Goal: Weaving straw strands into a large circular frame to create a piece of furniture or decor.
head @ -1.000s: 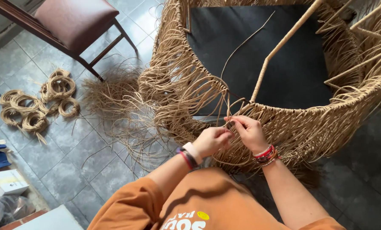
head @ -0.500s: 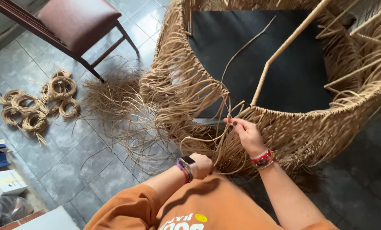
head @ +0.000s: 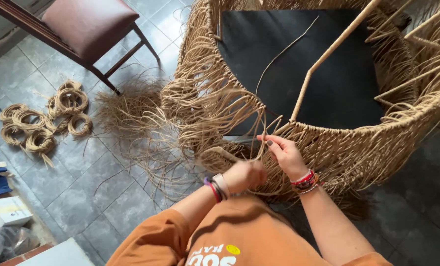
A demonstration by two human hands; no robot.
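Both hands at the basket wall, working one strand.

I see the left hand [head: 247,175] nearest me, blurred, fingers curled shut around a strand [head: 259,135] low against the woven wall. Just above it, the right hand [head: 286,155] pinches the same strand between thumb and forefinger, other fingers loosely bent. The strand rises past the basket [head: 377,143] rim and arcs over the black panel [head: 298,64] inside. Farther left, coils [head: 42,123] lie on the tiled floor [head: 82,192]; a chair [head: 82,24] stands beyond.
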